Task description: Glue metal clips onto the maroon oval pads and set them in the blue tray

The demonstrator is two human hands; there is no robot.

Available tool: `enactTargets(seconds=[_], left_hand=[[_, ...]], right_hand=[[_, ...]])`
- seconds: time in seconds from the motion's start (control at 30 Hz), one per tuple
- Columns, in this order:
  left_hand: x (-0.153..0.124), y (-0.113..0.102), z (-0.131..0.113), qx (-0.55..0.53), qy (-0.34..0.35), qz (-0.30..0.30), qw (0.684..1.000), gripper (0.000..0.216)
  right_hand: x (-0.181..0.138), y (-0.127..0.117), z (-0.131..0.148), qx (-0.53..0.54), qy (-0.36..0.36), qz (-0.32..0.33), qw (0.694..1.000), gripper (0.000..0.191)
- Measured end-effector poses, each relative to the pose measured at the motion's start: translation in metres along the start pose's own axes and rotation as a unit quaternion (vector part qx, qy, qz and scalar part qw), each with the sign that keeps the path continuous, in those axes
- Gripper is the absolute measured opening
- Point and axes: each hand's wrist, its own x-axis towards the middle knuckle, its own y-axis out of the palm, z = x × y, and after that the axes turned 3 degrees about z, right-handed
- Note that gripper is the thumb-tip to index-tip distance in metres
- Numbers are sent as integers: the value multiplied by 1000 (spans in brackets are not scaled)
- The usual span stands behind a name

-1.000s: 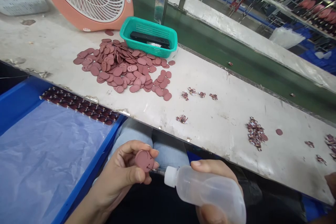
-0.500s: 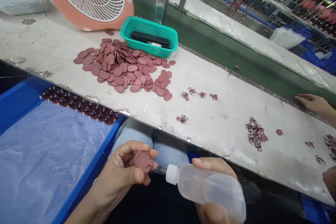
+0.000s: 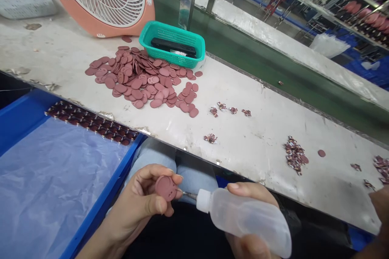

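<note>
Left hand [image 3: 142, 200] grip pinches a small reddish-brown round disc [image 3: 165, 188] over the lap, below the white worktop [image 3: 243, 137] edge, right hand [image 3: 246, 191] grip wraps a translucent plastic squeeze bottle [image 3: 246, 220], needle tip at the disc's edge; looks like dosing, which calls for a steady tip and a light squeeze.

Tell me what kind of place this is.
Likely a factory assembly line. A worktable carries a heap of reddish discs, a green conveyor belt runs behind it, and the left hand holds one disc, the right hand a squeeze bottle.
</note>
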Motion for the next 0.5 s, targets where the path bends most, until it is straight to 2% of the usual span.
enactTargets(seconds=[0.13, 0.3, 0.37, 0.5], left_hand=[[0, -4, 1, 0, -4, 13, 1000, 33], [0, 0, -1, -4, -9, -2, 1000, 32], [-1, 4, -3, 1, -14, -21, 1000, 32], [-4, 17, -5, 10, -10, -95, 995, 38]], right_hand=[[1, 3, 0, -55, -1, -20, 998, 40], [0, 4, 1, -48, 23, -33, 998, 38], [0, 3, 1, -42, 33, -29, 998, 38], [1, 2, 0, -34, 37, -36, 998, 36]])
